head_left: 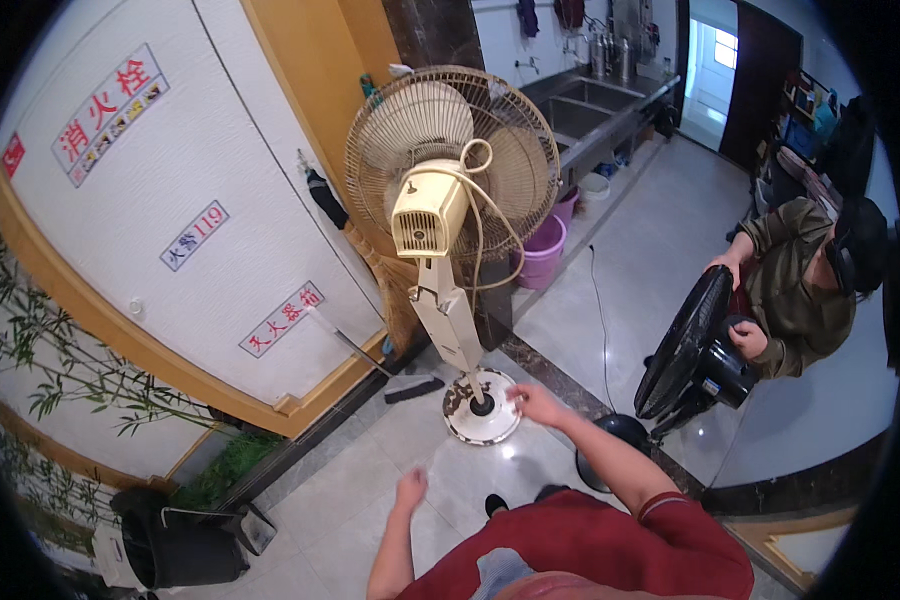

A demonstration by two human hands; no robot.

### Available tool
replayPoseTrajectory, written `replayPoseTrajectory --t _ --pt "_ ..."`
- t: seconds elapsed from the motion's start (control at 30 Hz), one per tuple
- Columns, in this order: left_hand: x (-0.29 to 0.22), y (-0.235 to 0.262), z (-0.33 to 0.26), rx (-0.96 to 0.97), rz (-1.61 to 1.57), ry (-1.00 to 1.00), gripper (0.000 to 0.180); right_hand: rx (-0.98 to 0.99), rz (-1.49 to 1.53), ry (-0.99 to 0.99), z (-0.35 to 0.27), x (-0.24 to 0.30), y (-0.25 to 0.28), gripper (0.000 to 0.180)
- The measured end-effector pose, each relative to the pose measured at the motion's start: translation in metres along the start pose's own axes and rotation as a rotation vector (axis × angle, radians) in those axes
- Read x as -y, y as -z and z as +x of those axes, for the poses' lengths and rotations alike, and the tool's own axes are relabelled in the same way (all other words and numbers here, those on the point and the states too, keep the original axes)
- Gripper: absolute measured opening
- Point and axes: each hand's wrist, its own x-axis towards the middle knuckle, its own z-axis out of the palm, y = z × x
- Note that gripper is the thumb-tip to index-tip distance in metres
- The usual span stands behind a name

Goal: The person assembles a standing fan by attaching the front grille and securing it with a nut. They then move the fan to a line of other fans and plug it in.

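In your maroon shirt (590, 535), you stand over a tiled floor, your left hand (411, 487) held low and away from everything around it; whether its fingers are clenched or loose cannot be told. Your right hand (538, 405) reaches forward with fingers parted and nothing in its grasp, beside the post of a pale standing fan (431, 216); contact is unclear from this angle. The fan rises upright before you on a round base (492, 430) with worn, brownish patches, its wire cage above and its cord looped over the cream motor housing. To your right, near your arm, sits a black round base (620, 455). Beyond it, a co-worker (800, 280) in olive and a dark cap grips a black fan (682, 345) with both hands. Left of your fan's base lies a dark-bristled brush (413, 389). Farther back, a purple bucket (542, 262) stands before a steel sink (630, 108) and a bright doorway (712, 75).
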Motion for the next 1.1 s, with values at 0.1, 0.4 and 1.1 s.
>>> replayPoseTrajectory --t 0.1,0.4,1.1 --pt "-0.099 0.065 0.074 -0.192 -0.41 -0.226 0.027 -0.117 0.003 0.046 0.032 0.03 0.008 0.036" --pt "-0.324 0.154 0.15 -0.552 -0.435 -0.597 0.093 -0.065 -0.128 0.088 0.115 0.073 0.019 0.084" --pt "-0.314 0.167 0.213 -0.506 -0.315 -0.588 0.062 -0.352 -0.186 0.136 0.183 0.077 -0.039 0.097"
